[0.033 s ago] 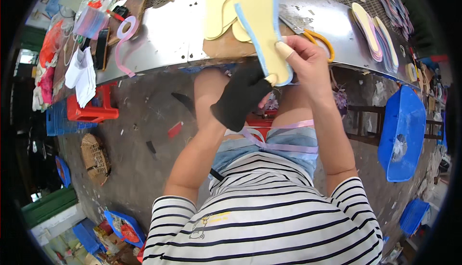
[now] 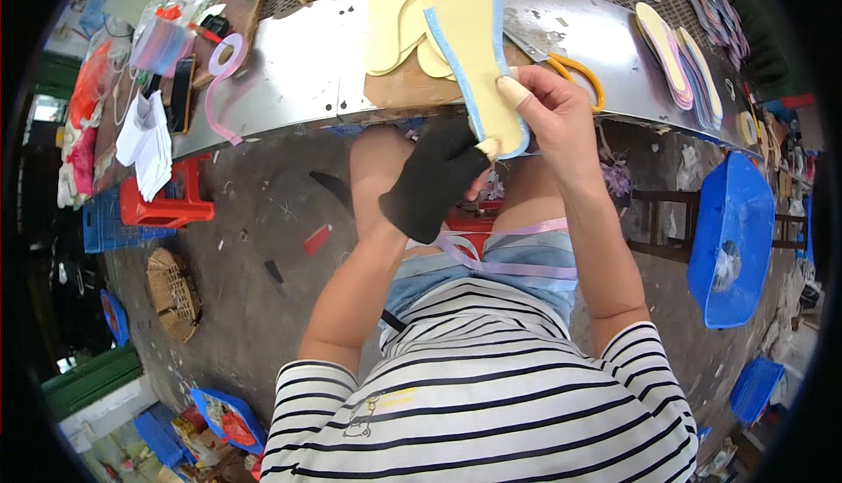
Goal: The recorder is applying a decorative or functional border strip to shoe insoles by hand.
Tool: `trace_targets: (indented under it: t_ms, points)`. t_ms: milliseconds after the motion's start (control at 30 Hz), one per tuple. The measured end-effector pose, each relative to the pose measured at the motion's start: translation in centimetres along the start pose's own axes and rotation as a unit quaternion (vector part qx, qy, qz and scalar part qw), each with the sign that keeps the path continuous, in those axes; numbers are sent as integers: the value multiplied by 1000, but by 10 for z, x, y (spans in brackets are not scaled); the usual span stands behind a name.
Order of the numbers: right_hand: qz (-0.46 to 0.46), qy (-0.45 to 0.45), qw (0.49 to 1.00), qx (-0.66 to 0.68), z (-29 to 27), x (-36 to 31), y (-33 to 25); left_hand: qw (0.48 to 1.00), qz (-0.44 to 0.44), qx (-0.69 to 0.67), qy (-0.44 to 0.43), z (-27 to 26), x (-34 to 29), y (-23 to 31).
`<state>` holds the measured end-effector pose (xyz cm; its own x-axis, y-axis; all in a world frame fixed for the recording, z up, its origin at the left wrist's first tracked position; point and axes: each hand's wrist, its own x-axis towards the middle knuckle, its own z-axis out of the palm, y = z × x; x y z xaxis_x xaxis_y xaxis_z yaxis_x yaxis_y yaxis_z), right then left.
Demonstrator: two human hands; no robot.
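Observation:
A pale yellow insole (image 2: 467,27) with light blue binding along its sides and heel is held up over the bench's near edge, its wide end pointing away. My left hand (image 2: 434,178), in a black fingerless glove, pinches its narrow end from the left with a covered thumb. On the right edge, my bare right hand (image 2: 554,119) grips the insole between thumb and fingers; the thumb tip has a pale cover. Just beyond it lie scissors (image 2: 574,75) with orange handles. Lilac ribbon (image 2: 526,268) crosses my lap. Loose yellow insoles (image 2: 390,22) lie behind the held one.
The metal-topped bench (image 2: 289,53) curves across the far side. Pink tape (image 2: 230,55) and white papers (image 2: 145,145) are at its left; bound insoles (image 2: 664,53) stand in stacks at right. A red stool (image 2: 171,198), wicker basket (image 2: 172,294) and blue tub (image 2: 735,246) surround me.

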<state>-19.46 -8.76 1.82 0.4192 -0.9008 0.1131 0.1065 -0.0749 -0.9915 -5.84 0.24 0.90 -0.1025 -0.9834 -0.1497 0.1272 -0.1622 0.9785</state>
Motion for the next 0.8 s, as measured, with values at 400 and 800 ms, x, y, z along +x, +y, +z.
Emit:
trace_targets:
  t_ms: [400,800]
  points:
    - [31,-6,999,11,-15,-14,-2,991,93,97,9,3,6,0]
    - [-4,147,970,-193,-136,27,13,993,-12,-90,78,-17,18,-13]
